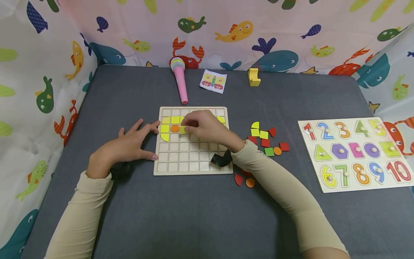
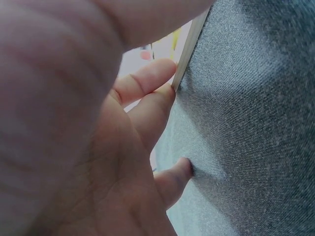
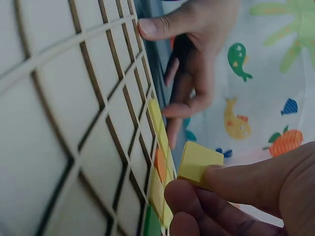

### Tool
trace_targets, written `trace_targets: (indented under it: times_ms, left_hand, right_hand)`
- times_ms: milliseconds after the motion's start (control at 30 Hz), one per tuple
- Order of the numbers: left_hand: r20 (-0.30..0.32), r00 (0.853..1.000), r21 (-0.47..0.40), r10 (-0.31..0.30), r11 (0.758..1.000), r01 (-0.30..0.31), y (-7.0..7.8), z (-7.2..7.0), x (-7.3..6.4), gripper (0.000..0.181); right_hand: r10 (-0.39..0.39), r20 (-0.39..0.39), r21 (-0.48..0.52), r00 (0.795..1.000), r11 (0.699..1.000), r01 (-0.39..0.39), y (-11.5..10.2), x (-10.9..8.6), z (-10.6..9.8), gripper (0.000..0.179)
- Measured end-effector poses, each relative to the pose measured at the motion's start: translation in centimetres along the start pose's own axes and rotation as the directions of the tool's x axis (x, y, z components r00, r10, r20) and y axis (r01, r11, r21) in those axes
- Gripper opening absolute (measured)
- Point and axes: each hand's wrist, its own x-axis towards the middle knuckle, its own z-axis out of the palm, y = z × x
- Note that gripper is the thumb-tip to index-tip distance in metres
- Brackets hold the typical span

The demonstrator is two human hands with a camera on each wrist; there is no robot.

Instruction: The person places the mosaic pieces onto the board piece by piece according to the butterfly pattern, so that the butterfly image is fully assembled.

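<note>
My right hand [image 1: 203, 126] pinches a yellow square tile [image 3: 201, 163] between thumb and fingers, close over the upper part of a wooden grid board [image 1: 194, 171]. On the board's upper left lie several yellow tiles [image 1: 165, 128] and an orange round tile [image 1: 175, 128]; more yellow shows at the upper right [image 1: 221, 119]. A green tile [image 3: 152, 221] appears in the right wrist view, covered by my hand in the head view. Along the board's left edge, my left hand [image 1: 129, 145] rests with spread fingers, its thumb and fingertips touching the edge.
Loose red, yellow, green and orange tiles [image 1: 265, 142] lie right of the board. Farther right is a number puzzle board [image 1: 350, 144]. Behind the grid are a pink microphone [image 1: 181, 84], a pattern card [image 1: 213, 81] and a yellow block [image 1: 254, 77]. Printed curtains border the table [image 1: 194, 223].
</note>
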Motion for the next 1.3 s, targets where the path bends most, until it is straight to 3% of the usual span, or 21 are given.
trace_targets:
  times_ms: [133,367,533,833,1133,1300]
  left_hand:
    - [-0.001,1.000,0.000,0.005,1.000,-0.005,0.2,-0.1,-0.2,0.098]
    - [-0.010,1.000,-0.002,0.006,1.000,-0.006,0.1,-0.1,-0.1,0.099]
    - [-0.031,0.999,-0.007,0.039,0.999,-0.039,-0.1,0.0,0.0,0.093]
    - [-0.016,0.999,-0.005,0.028,1.000,-0.028,0.0,0.0,-0.2,0.103]
    - [-0.007,1.000,0.005,0.016,1.000,-0.016,0.5,-0.1,-0.2,0.089]
    - [-0.007,1.000,0.010,0.013,1.000,-0.013,0.4,0.0,-0.1,0.086]
  right_hand:
    - [-0.004,0.027,-0.006,1.000,1.000,0.004,-0.6,0.8,1.1,0.013]
    - [-0.034,0.063,-0.112,0.997,0.993,0.041,-1.3,1.6,2.6,0.011]
    - [-0.060,0.061,-0.149,0.996,0.986,0.069,-1.3,1.7,3.1,0.008]
    - [-0.092,0.047,-0.213,0.995,0.972,0.100,-1.1,1.8,3.7,0.009]
    - [-0.075,0.065,-0.214,0.995,0.973,0.087,-1.3,1.5,3.8,0.012]
    - [-0.111,0.090,-0.204,0.990,0.971,0.127,-1.2,0.7,3.6,0.013]
